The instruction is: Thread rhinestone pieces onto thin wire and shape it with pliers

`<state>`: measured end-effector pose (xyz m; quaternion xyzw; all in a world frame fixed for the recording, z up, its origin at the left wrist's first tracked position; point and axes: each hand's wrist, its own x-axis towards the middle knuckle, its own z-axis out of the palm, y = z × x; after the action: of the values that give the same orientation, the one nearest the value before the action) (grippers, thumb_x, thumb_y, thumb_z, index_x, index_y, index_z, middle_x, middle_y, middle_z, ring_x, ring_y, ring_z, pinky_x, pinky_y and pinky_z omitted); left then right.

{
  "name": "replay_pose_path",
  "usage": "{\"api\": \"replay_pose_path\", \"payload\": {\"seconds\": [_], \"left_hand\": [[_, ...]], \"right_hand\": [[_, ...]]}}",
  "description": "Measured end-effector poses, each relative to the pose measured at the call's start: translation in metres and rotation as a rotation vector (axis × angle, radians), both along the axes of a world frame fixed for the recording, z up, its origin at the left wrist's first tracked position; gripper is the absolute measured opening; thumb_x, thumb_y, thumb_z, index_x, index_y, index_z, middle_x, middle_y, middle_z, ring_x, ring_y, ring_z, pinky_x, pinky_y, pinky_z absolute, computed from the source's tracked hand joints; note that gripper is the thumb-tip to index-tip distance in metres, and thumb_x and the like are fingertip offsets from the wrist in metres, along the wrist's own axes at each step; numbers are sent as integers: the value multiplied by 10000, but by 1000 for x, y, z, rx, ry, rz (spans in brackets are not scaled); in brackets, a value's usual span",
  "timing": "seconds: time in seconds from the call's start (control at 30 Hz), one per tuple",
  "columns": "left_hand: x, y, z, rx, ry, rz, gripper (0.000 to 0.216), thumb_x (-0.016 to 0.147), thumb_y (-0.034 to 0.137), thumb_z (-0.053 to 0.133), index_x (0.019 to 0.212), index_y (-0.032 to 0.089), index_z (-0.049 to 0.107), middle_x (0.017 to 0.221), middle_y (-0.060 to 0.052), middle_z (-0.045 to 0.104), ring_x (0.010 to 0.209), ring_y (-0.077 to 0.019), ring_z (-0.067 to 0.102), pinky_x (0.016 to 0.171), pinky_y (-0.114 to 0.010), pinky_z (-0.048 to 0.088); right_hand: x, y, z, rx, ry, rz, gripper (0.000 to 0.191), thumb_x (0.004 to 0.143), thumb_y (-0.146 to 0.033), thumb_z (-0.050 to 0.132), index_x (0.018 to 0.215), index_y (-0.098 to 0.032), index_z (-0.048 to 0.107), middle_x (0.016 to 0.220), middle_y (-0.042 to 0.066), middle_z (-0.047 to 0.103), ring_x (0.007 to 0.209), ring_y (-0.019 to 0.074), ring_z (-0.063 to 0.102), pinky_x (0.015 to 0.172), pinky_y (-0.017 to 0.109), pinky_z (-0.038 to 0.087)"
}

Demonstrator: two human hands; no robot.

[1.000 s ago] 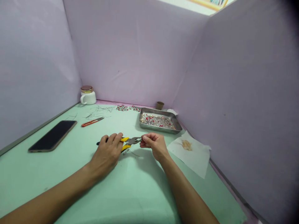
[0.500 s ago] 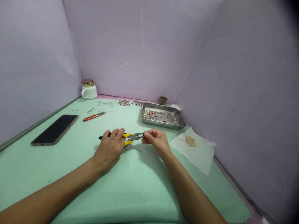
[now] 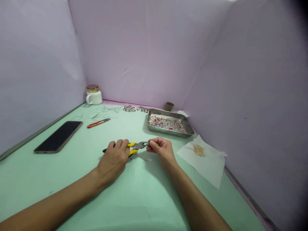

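Yellow-handled pliers (image 3: 134,147) are gripped at the handles by the closed left hand (image 3: 115,158), low over the green table (image 3: 134,199). A small piece, too small to identify, is pinched at the plier nose by the closed right hand (image 3: 160,149). A metal tray (image 3: 190,131) of beads is seen just beyond, a phone (image 3: 58,136) well to the left.

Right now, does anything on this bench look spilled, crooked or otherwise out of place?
Mostly tidy. Loose wire offcuts lie scattered near the orange snips, and a few red beads sit on the table outside the metal tray. The left hand grips yellow-handled pliers whose tip meets the right hand; nothing looks damaged.
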<state>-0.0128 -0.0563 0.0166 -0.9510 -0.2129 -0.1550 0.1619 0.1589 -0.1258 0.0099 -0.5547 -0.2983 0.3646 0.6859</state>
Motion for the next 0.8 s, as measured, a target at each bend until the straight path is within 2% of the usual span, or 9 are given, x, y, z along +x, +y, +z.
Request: {"api": "replay_pose_path", "payload": {"seconds": [0.2,0.37,0.57,0.8], "left_hand": [[-2,2,-6,-99,-93,-1,340,689,-53,365,887,137,565,842,-83,525,756,-199,479,645,-323,374],[-2,8,-10,-154,-167,69,453,587,-75,382,950,129,562,950,-104,531,825,-218,484,667,-335,391],[-5,13,0,-163,-237,123,464,614,-8,411,1048,110,521,1129,-137,487,959,-261,466,746,-382,392],[-6,8,3,-71,-267,40,478,588,-13,405,1032,101,539,1155,-157,472,978,-276,453,784,-414,375]], "right_hand": [[-7,4,-3,34,52,-4,214,576,-312,698,631,-122,617,512,11,605,477,115,566,534,257,501],[-9,8,0,143,298,-6,246,539,-300,738,668,-135,608,586,0,609,532,104,575,579,249,514],[-1,1,11,211,405,37,264,487,-250,769,692,-159,629,662,-2,627,599,101,594,616,217,515],[-4,-1,14,222,427,87,262,480,-213,770,701,-167,637,678,-5,635,625,106,596,665,239,512]]}}
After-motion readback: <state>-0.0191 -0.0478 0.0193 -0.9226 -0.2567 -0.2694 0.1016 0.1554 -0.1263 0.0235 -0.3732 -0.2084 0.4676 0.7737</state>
